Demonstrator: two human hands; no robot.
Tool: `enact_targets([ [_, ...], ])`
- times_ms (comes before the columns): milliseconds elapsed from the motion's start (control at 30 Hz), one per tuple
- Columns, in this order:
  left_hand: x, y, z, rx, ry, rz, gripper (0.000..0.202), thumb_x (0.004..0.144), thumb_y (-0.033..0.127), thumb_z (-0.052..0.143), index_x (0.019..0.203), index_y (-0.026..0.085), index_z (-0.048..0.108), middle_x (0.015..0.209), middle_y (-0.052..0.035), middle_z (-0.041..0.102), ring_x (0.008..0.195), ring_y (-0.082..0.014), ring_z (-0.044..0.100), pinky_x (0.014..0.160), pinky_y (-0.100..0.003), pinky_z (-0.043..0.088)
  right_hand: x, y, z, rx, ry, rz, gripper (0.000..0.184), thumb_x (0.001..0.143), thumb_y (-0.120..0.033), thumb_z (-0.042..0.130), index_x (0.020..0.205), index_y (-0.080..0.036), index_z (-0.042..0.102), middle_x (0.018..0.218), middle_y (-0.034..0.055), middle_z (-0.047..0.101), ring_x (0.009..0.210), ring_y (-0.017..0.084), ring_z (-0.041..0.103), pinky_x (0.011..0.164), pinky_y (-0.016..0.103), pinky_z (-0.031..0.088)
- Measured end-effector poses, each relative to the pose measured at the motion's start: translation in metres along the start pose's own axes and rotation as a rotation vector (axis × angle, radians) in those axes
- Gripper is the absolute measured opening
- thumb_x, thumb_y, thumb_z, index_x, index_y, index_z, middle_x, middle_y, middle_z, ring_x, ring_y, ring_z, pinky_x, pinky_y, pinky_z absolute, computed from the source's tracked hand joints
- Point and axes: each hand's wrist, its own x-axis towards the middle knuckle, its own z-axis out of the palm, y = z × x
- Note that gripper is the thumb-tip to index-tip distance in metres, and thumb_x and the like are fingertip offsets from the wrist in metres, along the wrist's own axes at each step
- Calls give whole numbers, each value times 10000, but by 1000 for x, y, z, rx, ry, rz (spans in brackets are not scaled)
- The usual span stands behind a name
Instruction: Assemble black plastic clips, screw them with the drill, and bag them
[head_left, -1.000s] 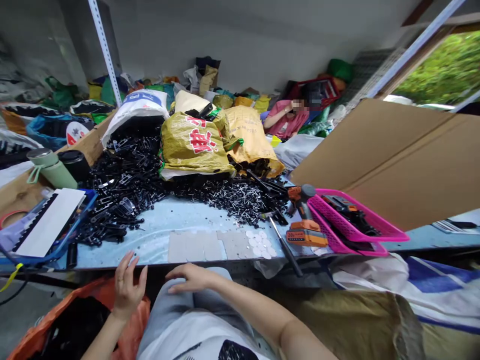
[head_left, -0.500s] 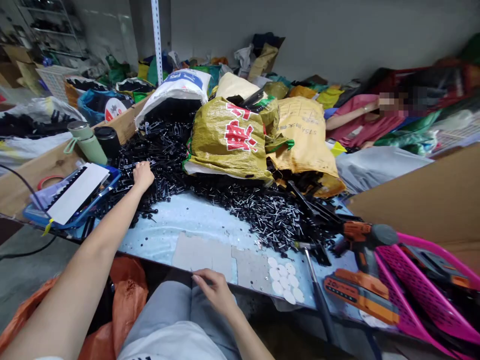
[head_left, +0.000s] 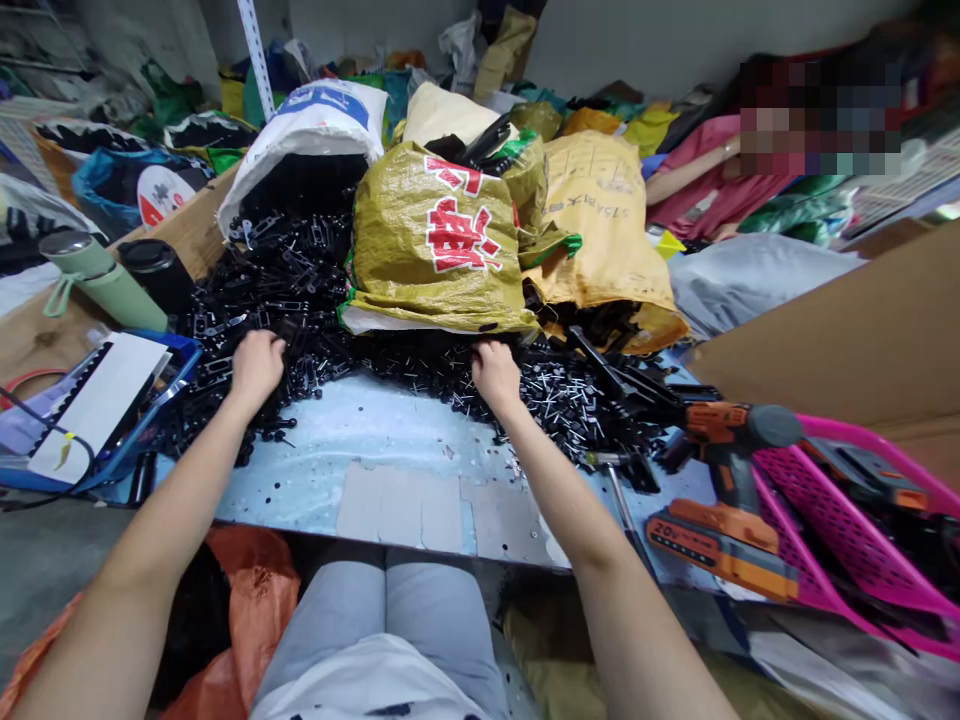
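Note:
My left hand point(head_left: 257, 367) reaches into a heap of black slotted plastic parts point(head_left: 300, 270) on the left of the table. Its fingers are curled down among them, and whatever they grip is hidden. My right hand point(head_left: 496, 375) is at a pile of small black-headed pieces with metal pins point(head_left: 566, 400), below the front edge of an olive sack point(head_left: 439, 240) with red lettering. Its fingers are bent together; their tips and anything in them are out of sight.
An orange cordless drill point(head_left: 724, 500) lies beside a pink basket point(head_left: 847, 560) at right. A blue tray point(head_left: 176, 375), a green bottle point(head_left: 101, 280) and a black cup point(head_left: 156, 272) stand left. Flat grey pieces point(head_left: 401, 505) lie at the front edge. A person in pink point(head_left: 697, 170) sits behind.
My right hand has moved from the front edge of the table forward to the pile of pinned pieces. My left hand stays at the black parts. The view has tilted down.

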Motion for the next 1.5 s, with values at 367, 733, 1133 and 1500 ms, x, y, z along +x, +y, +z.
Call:
enact_targets([
  [367, -216, 71, 26, 84, -479, 319, 258, 916, 272, 433, 1044, 155, 624, 929, -117, 588, 894, -246, 549, 783, -360, 438, -7, -29, -30, 80, -181, -144, 456, 835, -377, 601, 1198, -108, 544, 1097, 153, 629, 1018, 256, 564, 907, 393, 412],
  [733, -220, 74, 48, -114, -316, 230, 286, 935, 241, 366, 1135, 164, 556, 1001, -127, 616, 959, -244, 575, 846, -382, 453, -135, -87, -26, 826, -178, 105, 476, 795, -474, 601, 1172, -188, 548, 1038, 83, 633, 947, 214, 587, 855, 380, 483],
  [1133, -237, 83, 33, -618, -319, -147, 271, 875, 387, 497, 1024, 182, 594, 992, -76, 638, 899, -190, 600, 732, -291, 483, -225, -80, -25, 1113, -90, 156, 532, 754, -542, 631, 1132, -254, 392, 1081, 99, 559, 1000, 231, 608, 869, 406, 498],
  [1500, -244, 104, 27, -751, -398, -76, 382, 912, 366, 452, 1223, 182, 577, 1015, -74, 617, 511, -64, 509, 582, -245, 492, -210, -96, -28, 440, -379, -150, 427, 898, -397, 494, 1295, -240, 507, 1155, 116, 551, 1126, 251, 497, 1052, 508, 313],
])
